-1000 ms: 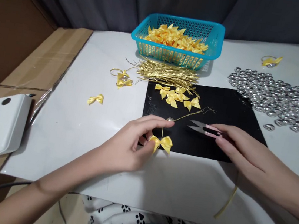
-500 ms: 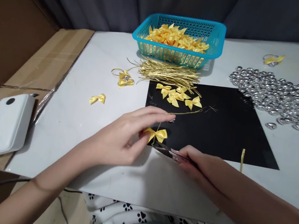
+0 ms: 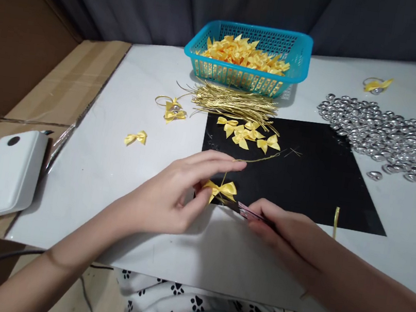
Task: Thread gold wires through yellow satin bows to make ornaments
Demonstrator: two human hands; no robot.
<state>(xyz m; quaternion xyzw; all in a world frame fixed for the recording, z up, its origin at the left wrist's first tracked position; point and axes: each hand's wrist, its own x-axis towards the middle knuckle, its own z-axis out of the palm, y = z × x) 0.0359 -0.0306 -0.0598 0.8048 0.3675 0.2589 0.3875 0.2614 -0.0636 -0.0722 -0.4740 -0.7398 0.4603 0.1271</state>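
My left hand pinches a yellow ribbon bow at its left side, above the near edge of a black sheet. A thin gold cord runs from beneath my fingers across the sheet, and a short length of it rises from the bow. My right hand is closed round small scissors with a pinkish part near the grip. Their dark blades point left and reach the bow's lower edge; whether they touch the cord there I cannot tell.
Behind are several loose yellow bows, a bundle of gold cords and a blue basket of bows. Silver beads spread at right. Finished-looking bow pieces lie at left, near a white power bank.
The bow and my left fingers have shifted slightly right. A small silver piece under my left fingertips is no longer visible. The scissor blades have come up against the bow and look closer together.
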